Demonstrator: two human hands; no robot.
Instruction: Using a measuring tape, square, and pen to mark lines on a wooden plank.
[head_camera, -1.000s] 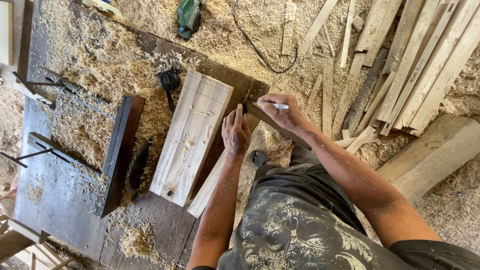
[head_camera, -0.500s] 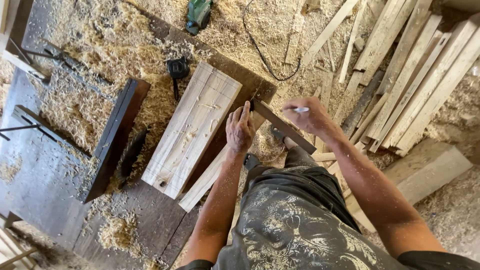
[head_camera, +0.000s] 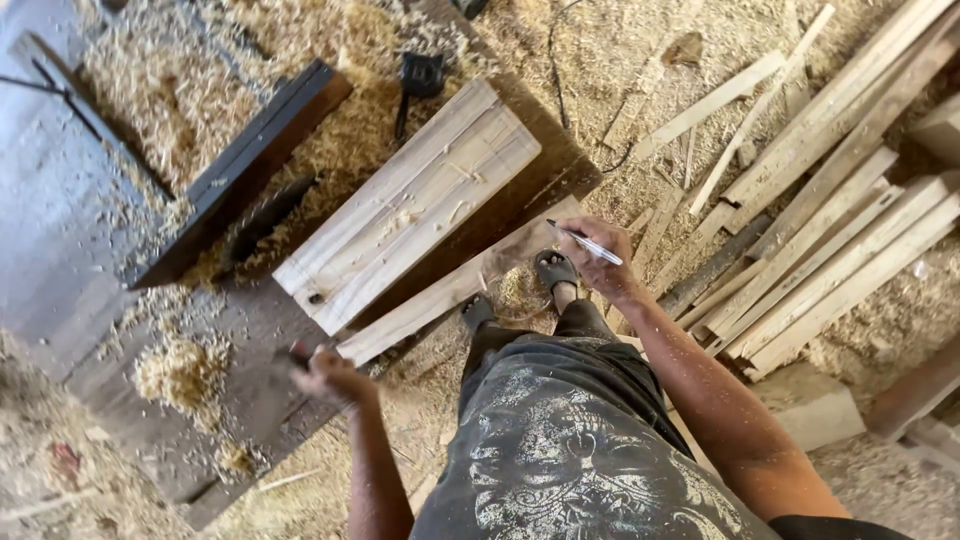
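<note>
Pale wooden board (head_camera: 405, 205) lies centre frame; right hand (head_camera: 598, 262) pinches a white pen (head_camera: 585, 243), left hand (head_camera: 330, 376) is blurred lower left, grip unclear.

A woodworking shop. Sawdust and shavings (head_camera: 180, 370) cover the floor and the dark bench (head_camera: 70, 230), where a saw blade (head_camera: 262, 215) stands up beside a fence bar (head_camera: 245, 165). Sawn planks (head_camera: 410, 205) lie on the bench, and a heap of boards and offcuts (head_camera: 840, 230) lies at the right.
</note>
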